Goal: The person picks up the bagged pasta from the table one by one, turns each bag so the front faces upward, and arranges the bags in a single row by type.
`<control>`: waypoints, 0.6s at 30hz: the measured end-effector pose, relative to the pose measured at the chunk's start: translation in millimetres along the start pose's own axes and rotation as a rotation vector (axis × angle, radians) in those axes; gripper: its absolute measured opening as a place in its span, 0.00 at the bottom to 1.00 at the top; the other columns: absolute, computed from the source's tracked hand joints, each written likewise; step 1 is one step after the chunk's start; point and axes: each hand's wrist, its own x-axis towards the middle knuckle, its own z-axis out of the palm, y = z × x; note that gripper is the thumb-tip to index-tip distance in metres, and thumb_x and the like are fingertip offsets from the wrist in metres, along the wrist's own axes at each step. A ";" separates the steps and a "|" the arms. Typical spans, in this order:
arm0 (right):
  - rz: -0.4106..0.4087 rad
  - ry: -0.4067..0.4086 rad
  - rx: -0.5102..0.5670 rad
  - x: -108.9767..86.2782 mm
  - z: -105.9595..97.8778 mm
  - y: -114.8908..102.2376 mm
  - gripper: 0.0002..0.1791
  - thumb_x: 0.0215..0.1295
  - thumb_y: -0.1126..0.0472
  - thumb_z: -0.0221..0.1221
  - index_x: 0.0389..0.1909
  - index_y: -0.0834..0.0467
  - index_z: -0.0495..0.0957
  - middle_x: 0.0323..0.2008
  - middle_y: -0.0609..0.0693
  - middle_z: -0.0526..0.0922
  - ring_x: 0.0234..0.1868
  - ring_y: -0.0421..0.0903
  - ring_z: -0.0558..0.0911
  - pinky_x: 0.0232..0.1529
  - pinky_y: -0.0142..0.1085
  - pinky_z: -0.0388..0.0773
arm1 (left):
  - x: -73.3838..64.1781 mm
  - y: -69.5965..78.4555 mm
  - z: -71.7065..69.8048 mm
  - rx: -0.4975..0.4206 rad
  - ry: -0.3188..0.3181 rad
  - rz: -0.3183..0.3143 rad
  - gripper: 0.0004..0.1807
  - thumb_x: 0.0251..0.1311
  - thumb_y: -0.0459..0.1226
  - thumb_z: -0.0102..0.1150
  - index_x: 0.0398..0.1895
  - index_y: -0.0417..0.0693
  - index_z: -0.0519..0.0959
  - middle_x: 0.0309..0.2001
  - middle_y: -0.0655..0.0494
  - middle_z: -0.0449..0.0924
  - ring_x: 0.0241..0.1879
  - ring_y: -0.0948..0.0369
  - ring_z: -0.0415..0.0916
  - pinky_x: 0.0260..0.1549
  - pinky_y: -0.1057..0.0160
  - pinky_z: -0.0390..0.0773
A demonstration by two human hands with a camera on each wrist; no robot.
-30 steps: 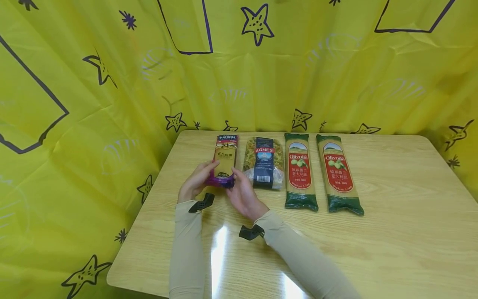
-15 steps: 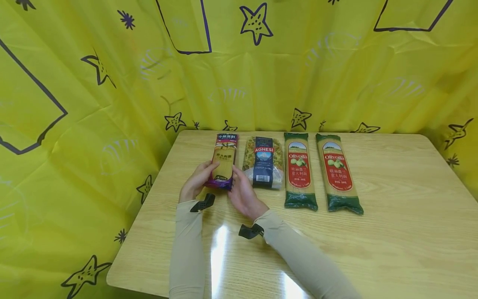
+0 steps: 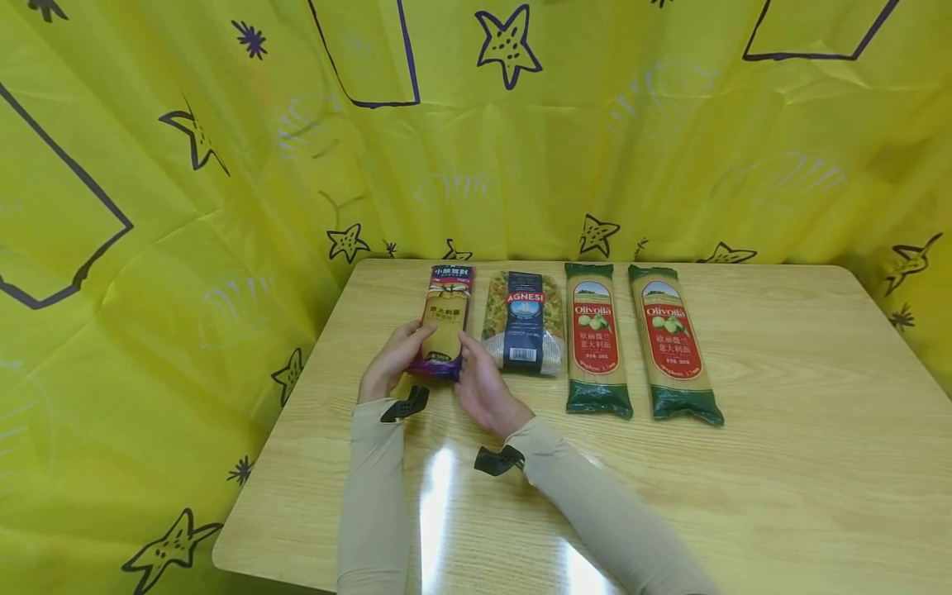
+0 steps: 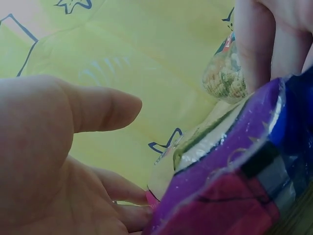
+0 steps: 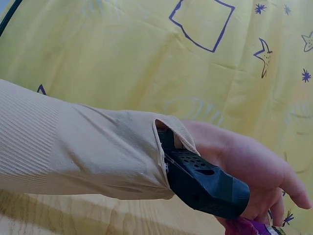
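A purple-ended bag of spaghetti [image 3: 446,318] lies at the left end of a row of pasta packs. My left hand [image 3: 390,355] holds its lower left side; the thumb reaches over the front in the head view. In the left wrist view the left thumb [image 4: 107,108] stands apart from the film, while the fingers meet the bag's edge [image 4: 210,196]. My right hand [image 3: 487,388] holds the lower right side, thumb at the edge and fingers partly hidden behind it. The right wrist view shows the left hand [image 5: 244,166] near the bag's purple corner [image 5: 242,226].
Right of the bag lies an Agnesi pack of shaped pasta [image 3: 525,322], close to the right hand. Two green-ended Olivoila spaghetti bags [image 3: 597,339] lie farther right. A yellow patterned curtain [image 3: 476,149] hangs behind the wooden table [image 3: 803,430].
The spaghetti bag's lower end has shifted slightly toward me and its front label shows more clearly. Both hands stay at its sides with little movement.
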 end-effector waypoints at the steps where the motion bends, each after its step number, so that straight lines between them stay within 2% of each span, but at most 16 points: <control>1: 0.006 0.009 -0.003 0.4 0.3 0.2 0.44 0.81 0.41 0.34 0.83 0.62 0.30 0.84 0.61 0.25 0.84 0.58 0.24 0.82 0.56 0.21 | -0.3 0.1 0.2 0.006 0.002 0.000 0.43 0.79 0.51 0.44 0.82 0.31 0.45 0.81 0.35 0.53 0.81 0.43 0.53 0.81 0.43 0.54; 6: 0.027 0.056 -0.015 0.2 0.8 1.4 0.49 0.80 0.40 0.36 0.80 0.63 0.18 0.81 0.61 0.15 0.81 0.59 0.17 0.81 0.57 0.18 | -1.0 -0.3 0.6 0.038 0.020 -0.004 0.42 0.79 0.51 0.44 0.82 0.32 0.47 0.80 0.36 0.55 0.80 0.43 0.53 0.80 0.41 0.54; 8: 0.028 0.058 -0.016 -0.3 0.9 1.6 0.49 0.80 0.40 0.36 0.80 0.63 0.18 0.81 0.61 0.14 0.81 0.59 0.17 0.81 0.57 0.18 | -1.3 -0.1 1.0 0.040 0.024 -0.002 0.41 0.79 0.51 0.44 0.81 0.33 0.49 0.80 0.36 0.56 0.80 0.43 0.53 0.80 0.41 0.54; 13: 0.019 0.021 -0.025 0.5 0.2 2.3 0.46 0.81 0.41 0.34 0.82 0.64 0.25 0.82 0.62 0.20 0.83 0.58 0.21 0.82 0.56 0.20 | -0.9 0.6 2.3 0.037 0.022 0.011 0.38 0.79 0.50 0.44 0.80 0.32 0.54 0.77 0.35 0.62 0.78 0.43 0.59 0.79 0.42 0.57; 18: 0.016 0.012 -0.057 0.4 -0.1 3.0 0.46 0.81 0.41 0.35 0.82 0.63 0.24 0.82 0.62 0.19 0.83 0.59 0.21 0.82 0.57 0.20 | -0.6 -0.3 1.7 0.039 0.024 0.010 0.40 0.79 0.50 0.44 0.81 0.31 0.50 0.79 0.34 0.58 0.79 0.43 0.56 0.80 0.40 0.55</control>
